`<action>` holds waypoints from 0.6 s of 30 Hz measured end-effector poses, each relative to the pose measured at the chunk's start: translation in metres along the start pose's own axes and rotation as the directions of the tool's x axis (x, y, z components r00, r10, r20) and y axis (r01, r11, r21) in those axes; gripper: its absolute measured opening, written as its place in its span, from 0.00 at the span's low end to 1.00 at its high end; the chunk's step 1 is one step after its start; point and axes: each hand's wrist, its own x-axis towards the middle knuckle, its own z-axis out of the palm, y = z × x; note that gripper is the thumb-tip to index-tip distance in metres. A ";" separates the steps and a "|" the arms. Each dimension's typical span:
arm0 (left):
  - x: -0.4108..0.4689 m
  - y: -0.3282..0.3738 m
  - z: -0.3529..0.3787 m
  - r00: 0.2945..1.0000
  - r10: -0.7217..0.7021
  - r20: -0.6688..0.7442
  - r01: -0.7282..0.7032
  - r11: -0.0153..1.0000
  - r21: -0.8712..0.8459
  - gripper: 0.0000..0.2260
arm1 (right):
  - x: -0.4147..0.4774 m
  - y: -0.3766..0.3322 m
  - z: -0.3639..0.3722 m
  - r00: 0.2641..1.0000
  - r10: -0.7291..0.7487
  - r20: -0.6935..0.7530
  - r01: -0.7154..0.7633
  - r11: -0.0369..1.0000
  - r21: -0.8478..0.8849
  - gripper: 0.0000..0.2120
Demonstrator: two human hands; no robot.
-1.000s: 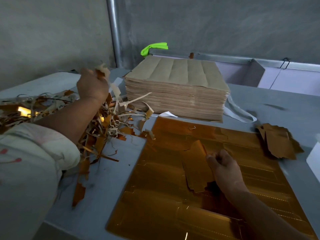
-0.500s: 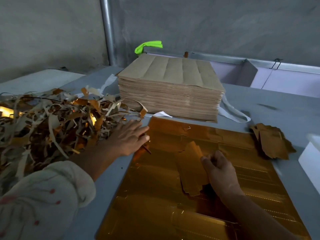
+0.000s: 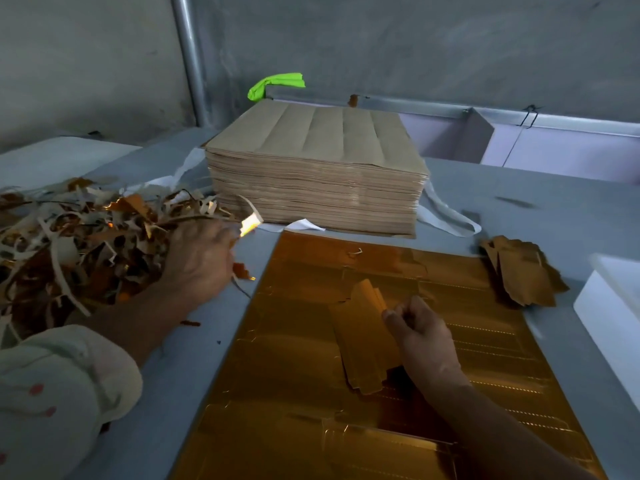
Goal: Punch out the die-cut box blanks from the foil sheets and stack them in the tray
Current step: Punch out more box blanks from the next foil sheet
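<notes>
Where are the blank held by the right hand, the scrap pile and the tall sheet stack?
blank (image 3: pixel 363 344): head view, its flat middle panel.
scrap pile (image 3: pixel 69 247): head view, tangled strips at its middle.
sheet stack (image 3: pixel 311 140): head view, its top sheet.

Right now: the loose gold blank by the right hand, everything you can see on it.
The blank is a long gold-brown card piece with notched tabs at its near end and narrow flaps at the far end. The far end lifts and looks fanned, perhaps several layers; cannot tell. It lies slanted on the foil sheet. The right hand pinches its right edge with curled fingers. A dark gap shows in the sheet beside its near end.
</notes>
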 end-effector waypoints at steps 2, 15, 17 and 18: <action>0.008 0.031 -0.011 0.994 0.112 -0.010 -0.113 0.993 -0.040 0.16 | 0.000 0.001 -0.001 1.000 -0.001 -0.002 0.001 1.000 0.020 0.10; 0.071 0.175 0.014 0.947 0.018 0.321 0.158 0.844 -0.512 0.17 | 0.004 0.007 0.000 0.999 -0.052 0.014 0.051 0.997 0.060 0.10; 0.075 0.180 0.022 0.949 -0.016 0.315 0.173 0.862 -0.476 0.14 | 0.005 0.007 0.000 0.998 -0.063 0.012 0.062 0.996 0.068 0.10; 0.077 0.182 0.025 0.952 -0.037 0.304 0.183 0.865 -0.467 0.12 | 0.004 0.007 0.000 0.998 -0.070 0.011 0.069 0.995 0.072 0.10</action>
